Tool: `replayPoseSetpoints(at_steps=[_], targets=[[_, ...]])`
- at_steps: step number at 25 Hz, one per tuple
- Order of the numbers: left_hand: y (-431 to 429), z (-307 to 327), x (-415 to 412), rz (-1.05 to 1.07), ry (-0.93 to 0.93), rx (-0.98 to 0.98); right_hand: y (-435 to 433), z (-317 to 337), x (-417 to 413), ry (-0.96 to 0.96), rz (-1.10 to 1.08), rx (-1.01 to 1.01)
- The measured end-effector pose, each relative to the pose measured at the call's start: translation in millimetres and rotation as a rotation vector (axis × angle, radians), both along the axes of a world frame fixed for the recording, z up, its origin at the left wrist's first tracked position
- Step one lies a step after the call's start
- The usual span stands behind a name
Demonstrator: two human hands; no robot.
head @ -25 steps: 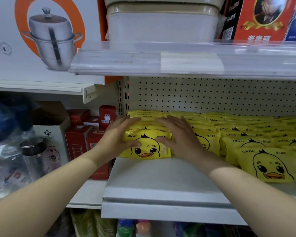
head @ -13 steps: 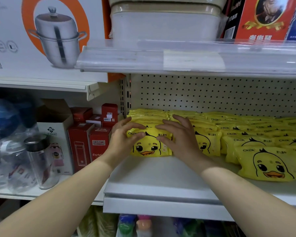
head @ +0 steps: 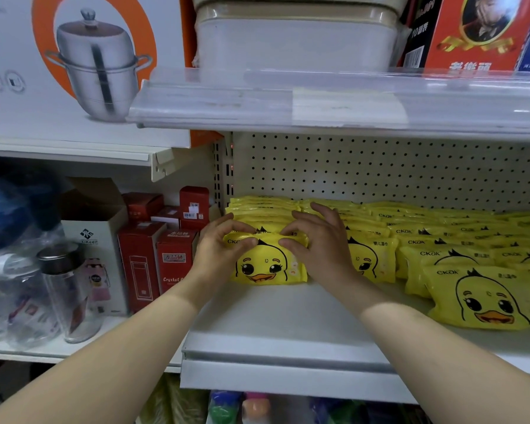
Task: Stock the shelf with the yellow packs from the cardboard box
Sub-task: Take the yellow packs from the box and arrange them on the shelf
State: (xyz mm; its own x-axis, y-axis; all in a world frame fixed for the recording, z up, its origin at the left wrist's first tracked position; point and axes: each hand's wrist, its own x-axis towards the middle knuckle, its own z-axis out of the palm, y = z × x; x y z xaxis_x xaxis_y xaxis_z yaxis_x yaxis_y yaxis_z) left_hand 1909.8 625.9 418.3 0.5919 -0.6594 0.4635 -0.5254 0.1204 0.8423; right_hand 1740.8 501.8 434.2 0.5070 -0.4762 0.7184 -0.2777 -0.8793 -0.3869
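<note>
Now pinched along its top edge from both sides: the front yellow pack (head: 266, 266), upright on the grey shelf (head: 288, 325) at the far left end, duck face outward. Held at the top left corner by the left hand (head: 219, 252), thumb on the printed front, fingers curled over the top. Held at the top right corner by the right hand (head: 318, 243) in the same way, thumb on the front, fingers arched over the upper edge and onto the packs behind. Directly behind, touching it, a row of more packs (head: 263, 209) running back to the pegboard wall (head: 380, 166). Just beside on the right, a second row (head: 371, 261) of the same packs, then further rows, with the nearest pack (head: 487, 298) well forward on the shelf and apart from the held one. Left of the shelf, on a lower board, red boxes (head: 141, 258) just beside the upright post, then a white carton (head: 98, 240) and a clear bottle (head: 71, 292) with a dark lid. Overhead, a clear price rail (head: 318, 99), a pale plastic tub (head: 294, 41) above it, and a pot box (head: 83, 65) at upper left.
</note>
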Motion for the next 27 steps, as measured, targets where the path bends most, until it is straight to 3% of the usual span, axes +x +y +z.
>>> replayPoseSetpoints(at_steps=[7, 10, 15, 20, 24, 27], targets=[[0, 5, -2, -0.008, 0.161, -0.012, -4, 8, 3, 0.027, 0.017, 0.031], [-3, 9, -4, 0.003, 0.126, -0.036, -10, 10, 5, -0.008, 0.03, -0.028], [1, 8, 0, 0.046, -0.162, 0.019, -15, 0, 0, 0.05, -0.01, -0.247], [13, 0, 18, 0.002, -0.638, 0.209, 2, 4, -6, 0.391, -0.011, -0.214], [4, 4, 23, 0.032, -0.81, 0.407, 2, 3, 0, 0.526, -0.058, -0.228], [0, 8, 24, 0.05, -0.831, 0.439, 0, 1, 2, 0.544, -0.101, -0.201]])
